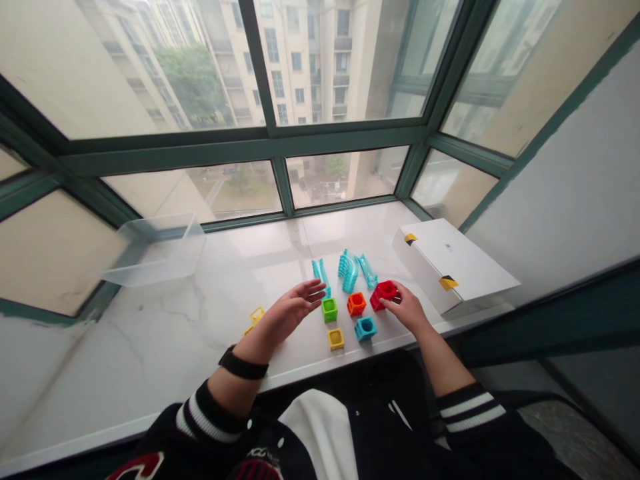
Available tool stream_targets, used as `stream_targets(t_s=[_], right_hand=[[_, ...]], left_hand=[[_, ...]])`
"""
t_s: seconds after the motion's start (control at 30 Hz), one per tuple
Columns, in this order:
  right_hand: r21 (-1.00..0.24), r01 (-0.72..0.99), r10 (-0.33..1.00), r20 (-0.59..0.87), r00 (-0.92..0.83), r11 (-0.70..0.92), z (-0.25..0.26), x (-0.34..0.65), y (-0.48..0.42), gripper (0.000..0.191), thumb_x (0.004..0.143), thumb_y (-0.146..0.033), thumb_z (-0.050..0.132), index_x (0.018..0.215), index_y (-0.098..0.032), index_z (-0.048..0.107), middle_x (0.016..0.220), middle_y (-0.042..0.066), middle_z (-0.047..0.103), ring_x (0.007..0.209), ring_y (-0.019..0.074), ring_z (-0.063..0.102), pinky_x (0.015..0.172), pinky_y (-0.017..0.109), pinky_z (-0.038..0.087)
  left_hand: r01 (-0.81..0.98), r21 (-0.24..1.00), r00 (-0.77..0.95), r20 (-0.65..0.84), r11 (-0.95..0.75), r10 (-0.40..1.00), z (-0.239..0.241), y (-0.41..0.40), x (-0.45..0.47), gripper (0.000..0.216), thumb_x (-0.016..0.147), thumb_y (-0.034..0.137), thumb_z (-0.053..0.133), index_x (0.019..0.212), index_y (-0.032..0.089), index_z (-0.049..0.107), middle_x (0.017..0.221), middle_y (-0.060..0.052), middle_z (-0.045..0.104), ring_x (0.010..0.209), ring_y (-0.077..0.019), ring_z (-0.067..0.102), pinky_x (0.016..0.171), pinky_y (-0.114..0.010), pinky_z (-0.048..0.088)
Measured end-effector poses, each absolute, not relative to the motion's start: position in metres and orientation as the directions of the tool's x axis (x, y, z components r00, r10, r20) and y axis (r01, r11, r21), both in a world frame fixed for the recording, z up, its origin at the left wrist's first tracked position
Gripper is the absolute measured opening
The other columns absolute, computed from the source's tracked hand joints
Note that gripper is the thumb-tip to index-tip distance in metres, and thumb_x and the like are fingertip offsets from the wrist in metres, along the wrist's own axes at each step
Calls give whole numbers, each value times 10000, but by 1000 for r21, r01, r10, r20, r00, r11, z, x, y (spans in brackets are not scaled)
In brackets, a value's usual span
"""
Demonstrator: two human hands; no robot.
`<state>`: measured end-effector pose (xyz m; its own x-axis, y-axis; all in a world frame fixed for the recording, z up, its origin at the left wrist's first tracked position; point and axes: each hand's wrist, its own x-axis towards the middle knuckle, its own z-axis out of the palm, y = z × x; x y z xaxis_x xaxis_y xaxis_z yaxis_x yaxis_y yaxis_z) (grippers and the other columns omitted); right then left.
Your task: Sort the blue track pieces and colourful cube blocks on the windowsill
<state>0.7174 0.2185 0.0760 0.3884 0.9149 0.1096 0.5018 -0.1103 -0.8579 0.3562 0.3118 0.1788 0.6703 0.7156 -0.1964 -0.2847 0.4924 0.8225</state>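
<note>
My right hand (407, 308) grips a red hollow cube (384, 294) on the white marble sill (165, 333). My left hand (295, 307) hovers open, fingers stretched toward a green cube (329, 310). An orange cube (357, 304), a blue cube (365, 329) and a yellow cube (336, 339) sit between the hands. Yellow pieces (256, 316) lie partly hidden under my left hand. Behind the cubes lie several teal ribbed track pieces (349, 269).
A white cardboard box (453, 267) lies at the right of the sill. A clear plastic tub (157, 250) stands at the back left by the window. Green window frames wall in the sill on three sides.
</note>
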Motion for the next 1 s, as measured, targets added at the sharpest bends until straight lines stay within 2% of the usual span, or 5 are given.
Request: stream_targets(t_s=[0.3,0.5,0.67,0.8,1.0], right_hand=[[-817,557,918,95,385,-149,81,721,220,709,769,-523,781,1382,-202,625,1326,163,707,1081,313,741,985,508,621],[-793,571,894,79,441,-211,90,725,206,1087,732,-644,816,1610,-204,352,1509,216,570,1224,361,686,1045,545,582],[-783,619,743,375,555,-68,123,711,186,812,893,-604,685,1550,-190,447,1392,189,650,1212,336,679,1059,578,560],[-726,679,689,548,475,109,156,672,184,623,928,-463,679,1474,-199,536,1284,151,707,1157,305,705,1065,568,556],[-767,568,779,539,319,297,175,595,196,550,967,-344,616,1493,-232,500,1117,96,739,1026,258,737,972,486,611]], left_hand=[[-216,898,75,-377,384,923,141,263,210,529,658,239,773,1182,186,729,1282,-132,729,1215,-326,686,1081,-494,552],[137,954,-92,-256,267,962,101,229,177,526,710,390,758,1195,192,711,1283,-142,730,1289,-347,642,1144,-525,491],[520,854,10,-32,22,999,84,216,161,501,760,288,610,1252,234,686,1337,-95,682,1317,-314,612,1183,-552,452],[633,758,154,73,-155,985,79,218,169,516,765,183,539,1257,242,679,1351,-81,660,1325,-287,596,1228,-529,412],[710,675,177,104,-200,979,68,223,190,507,842,137,550,1333,225,643,1437,-119,584,1369,-305,540,1225,-553,401]])
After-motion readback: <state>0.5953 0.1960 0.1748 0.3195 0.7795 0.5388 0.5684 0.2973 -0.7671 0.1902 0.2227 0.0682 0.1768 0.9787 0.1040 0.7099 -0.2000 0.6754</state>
